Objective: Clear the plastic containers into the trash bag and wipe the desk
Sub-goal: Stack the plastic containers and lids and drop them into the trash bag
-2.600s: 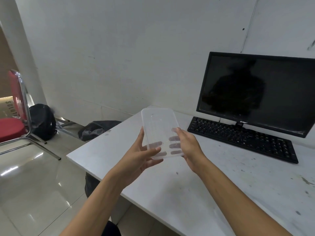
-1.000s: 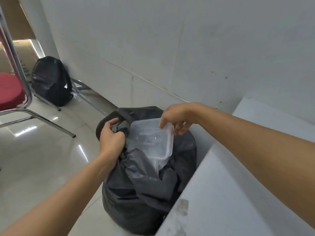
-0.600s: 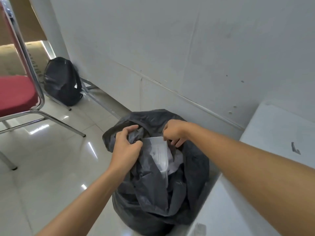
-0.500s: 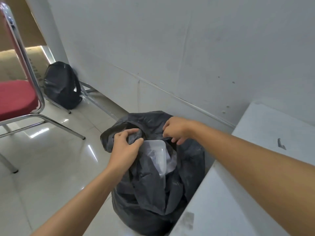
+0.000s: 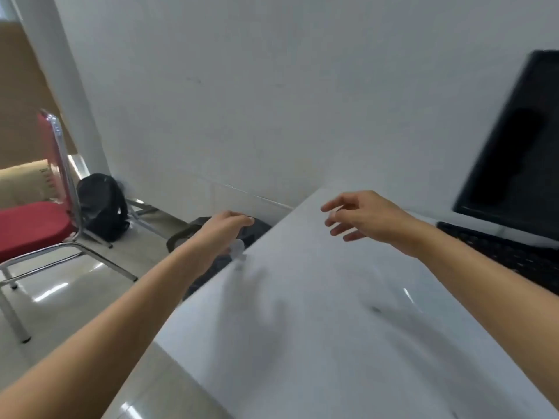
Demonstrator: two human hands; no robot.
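**Both hands near the bench's left edge, the bag just below it**

The trash bag (image 5: 260, 230) sits on the floor at centre frame, tight against the left edge of the bench (image 5: 317, 328) and lower than its top. A pale, translucent scrap at the bag's mouth looks like a plastic container (image 5: 238, 251), too blurred to tell how its long axis runs. The left hand (image 5: 225, 229) is directly over the bag with its fingers (image 5: 243, 219) curled downward. Blur hides whether they pinch the rim. The right hand (image 5: 366, 220) hangs above the bench's far left corner, right of the bag, fingers (image 5: 335, 207) loosely spread and holding nothing. So the left hand is nearer the bag, while the right is better placed for the bench top. No cloth shows in the frame.
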